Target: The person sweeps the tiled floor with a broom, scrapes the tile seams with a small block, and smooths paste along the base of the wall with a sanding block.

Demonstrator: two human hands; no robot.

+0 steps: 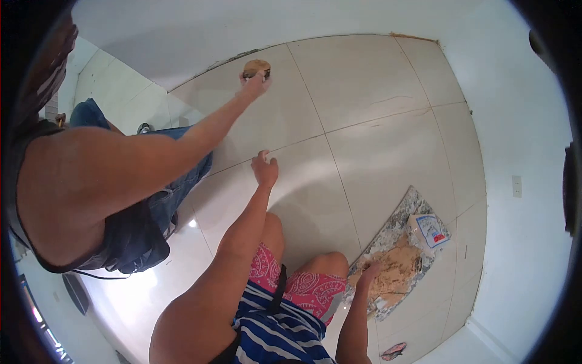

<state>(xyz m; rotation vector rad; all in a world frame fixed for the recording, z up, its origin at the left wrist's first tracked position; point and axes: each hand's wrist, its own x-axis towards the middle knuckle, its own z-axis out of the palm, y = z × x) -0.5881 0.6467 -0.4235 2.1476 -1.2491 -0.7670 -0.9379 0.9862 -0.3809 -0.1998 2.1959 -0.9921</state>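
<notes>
My left hand (265,170) is held out above the floor tiles with its fingers loosely bent and apart. I see nothing in it. My right hand (367,275) reaches down to a heap of light brown, crumbly material (397,270), at the heap's near left edge. Its fingertips blend into the brown stuff, so their grip is unclear. Under the heap lies a mottled grey-and-white slab (394,219). A white container with a blue and red label (429,230) rests on the slab's far right part, beside the heap.
To my left, a person in a dark sleeveless top (130,242) stretches out an arm. Their hand (256,87) holds a round, dark-sided object topped with brown material (257,65). A white wall (515,139) with an outlet (516,186) borders the tiled floor (364,79).
</notes>
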